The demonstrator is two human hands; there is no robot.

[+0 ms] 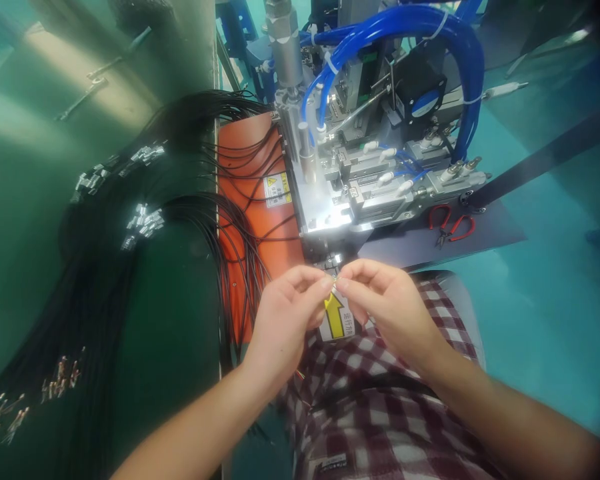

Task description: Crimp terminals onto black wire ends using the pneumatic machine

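Close together in front of the machine's near end are my left hand (285,307) and my right hand (387,300). Thumb and forefinger of each are pinched, and the fingertips almost meet. Something tiny and pale shows between them, too small to name. Below my left wrist, a few thin coloured wire ends (301,375) stick out. Just under the fingertips is a white label with a yellow arrow (334,317). The metal machine (325,193), fitted with blue air hoses (405,27), stands directly beyond the hands.
Black cables (180,120) with metal connectors (145,223) and bare wire ends (63,380) lie on the green bench (170,347). Several cables cross the orange plate (253,153) to the machine. Red-handled pliers (450,228) rest on a grey surface at right.
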